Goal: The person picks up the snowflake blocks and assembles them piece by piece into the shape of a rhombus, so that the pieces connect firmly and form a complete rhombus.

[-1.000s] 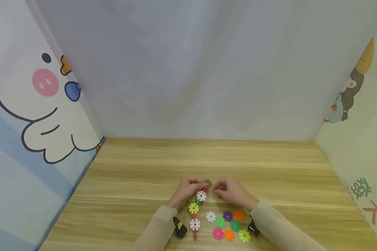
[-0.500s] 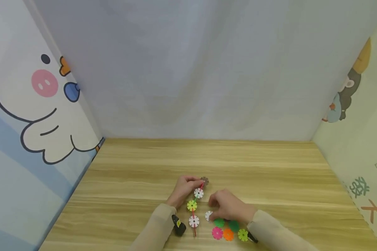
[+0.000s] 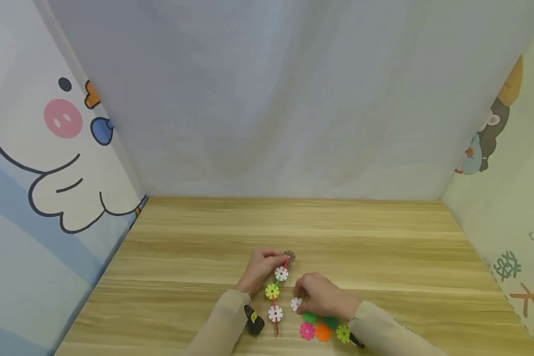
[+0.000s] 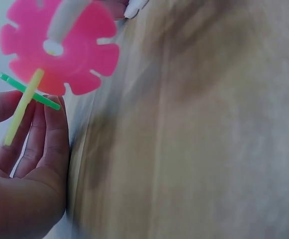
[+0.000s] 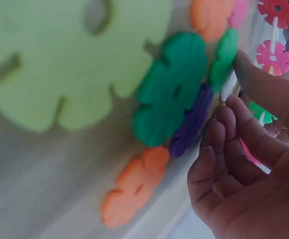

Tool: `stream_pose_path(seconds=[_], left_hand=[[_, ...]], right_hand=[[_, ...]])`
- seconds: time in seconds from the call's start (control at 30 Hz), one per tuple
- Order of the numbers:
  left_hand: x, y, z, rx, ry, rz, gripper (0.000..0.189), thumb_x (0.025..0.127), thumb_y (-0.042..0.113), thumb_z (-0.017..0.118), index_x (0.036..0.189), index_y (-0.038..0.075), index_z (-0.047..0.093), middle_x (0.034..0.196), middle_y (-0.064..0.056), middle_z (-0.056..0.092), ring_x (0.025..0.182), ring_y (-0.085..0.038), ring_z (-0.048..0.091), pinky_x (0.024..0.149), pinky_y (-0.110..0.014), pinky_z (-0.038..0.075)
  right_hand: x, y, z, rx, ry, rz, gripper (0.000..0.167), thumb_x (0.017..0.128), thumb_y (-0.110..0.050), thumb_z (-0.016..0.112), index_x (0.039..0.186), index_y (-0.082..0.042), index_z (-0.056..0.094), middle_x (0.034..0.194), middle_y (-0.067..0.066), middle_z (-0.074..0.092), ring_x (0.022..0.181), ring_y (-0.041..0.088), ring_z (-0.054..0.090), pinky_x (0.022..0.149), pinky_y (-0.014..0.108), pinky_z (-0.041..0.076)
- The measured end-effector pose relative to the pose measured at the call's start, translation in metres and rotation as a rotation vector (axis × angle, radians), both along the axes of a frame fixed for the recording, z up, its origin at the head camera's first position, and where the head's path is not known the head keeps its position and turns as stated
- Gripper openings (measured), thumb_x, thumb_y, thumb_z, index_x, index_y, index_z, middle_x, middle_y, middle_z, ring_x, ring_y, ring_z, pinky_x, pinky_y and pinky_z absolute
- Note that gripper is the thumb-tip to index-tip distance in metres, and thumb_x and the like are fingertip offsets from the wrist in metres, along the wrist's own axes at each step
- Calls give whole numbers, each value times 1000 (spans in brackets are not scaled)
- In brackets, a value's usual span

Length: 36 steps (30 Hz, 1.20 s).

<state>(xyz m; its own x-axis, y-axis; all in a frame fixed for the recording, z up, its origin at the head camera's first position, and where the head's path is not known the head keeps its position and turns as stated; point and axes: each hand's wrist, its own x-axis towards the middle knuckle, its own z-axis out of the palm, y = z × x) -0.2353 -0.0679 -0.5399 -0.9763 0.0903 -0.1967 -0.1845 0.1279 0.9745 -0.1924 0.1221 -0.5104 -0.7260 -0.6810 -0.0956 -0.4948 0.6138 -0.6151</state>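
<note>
"What do the two hands have hold of?"

"In the head view, the left hand [image 3: 259, 269] pinches the chain of discs [image 3: 272, 291] at its far end, by the grey-brown disc [image 3: 289, 256]. The right hand [image 3: 322, 296] pinches the loose white disc [image 3: 296, 304]."

"And the place?"

"A wood-grain table [image 3: 196, 237], a pale hanging backdrop [image 3: 267, 99] behind it, a cartoon-printed panel [image 3: 64, 118] on the left and a pale printed panel [image 3: 522, 237] on the right."

"Where does the chain run?"

"From the left fingertips toward the person, apart from the right hand. A pink disc [image 3: 307, 331] and an orange disc [image 3: 323, 333] lie nearer the person than that hand."

"The left wrist view?"

"The chain's slotted pink disc [image 4: 69, 47] sits close to the camera, the fingers beyond it."

"And the right wrist view?"

"The white disc is a sliver between thumb and fingertip; a dark green disc [image 5: 171, 89] and a purple disc [image 5: 191, 122] lie beside the hand."
</note>
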Motion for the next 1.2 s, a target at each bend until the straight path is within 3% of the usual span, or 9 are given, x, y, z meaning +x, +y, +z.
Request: stream_pose_path(seconds=[0.27,0.7,0.93,1.2], left_hand=[[2,2,1,-20,10,11,19,81,23,75,88,6,73,87,-2,67,81,-16,58,71,-29,46],[4,4,2,-1,24,23,17,83,22,74,87,5,73,87,-2,68,82,-16,58,73,-30,45],[5,4,3,-14,14,25,17,82,22,74,86,6,73,86,-2,67,82,-15,58,73,-30,45],[6,8,4,-29,17,35,17,81,22,75,85,5,73,86,-3,67,80,-17,58,71,-30,45]], right_hand=[[-3,2,-4,-77,-38,-71,18,78,-6,78,84,-12,61,75,-8,58,67,6,52,62,24,47],[-13,8,-1,-203,50,-247,9,83,-3,72,83,-8,64,74,-6,60,67,10,57,60,25,49],[-17,6,-1,-269,113,-375,13,83,-7,73,80,-11,61,72,-7,59,65,9,56,59,24,49],[-19,2,0,-301,108,-428,15,83,-6,73,78,-11,59,71,-6,58,65,10,56,58,24,49]])
